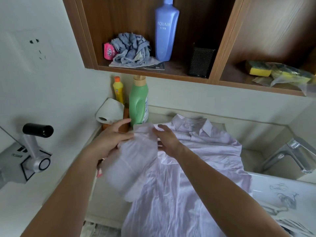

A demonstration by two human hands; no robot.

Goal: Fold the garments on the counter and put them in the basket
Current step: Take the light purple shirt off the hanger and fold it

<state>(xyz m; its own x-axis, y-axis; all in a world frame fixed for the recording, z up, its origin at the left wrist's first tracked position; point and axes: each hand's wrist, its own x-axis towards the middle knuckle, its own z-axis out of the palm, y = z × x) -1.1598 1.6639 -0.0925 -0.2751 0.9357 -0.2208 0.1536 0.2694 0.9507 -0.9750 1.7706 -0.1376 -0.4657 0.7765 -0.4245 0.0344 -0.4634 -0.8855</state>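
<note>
"AQUAIR" — white lettering on blue bottle; other labels illegible.

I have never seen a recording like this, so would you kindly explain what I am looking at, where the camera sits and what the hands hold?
There is no machine here. A person wears one wide-angle camera on the head, looking forward and down, so both bare arms enter from the bottom of the picture. A pale lilac shirt lies spread on the counter, collar away from the person. The left hand holds one sleeve from beneath, its fingers partly hidden by the cloth. The right hand lays its fingers on that sleeve's cuff. Behind stand a green bottle, a yellow bottle and a paper roll. A tap is at the right.
</note>
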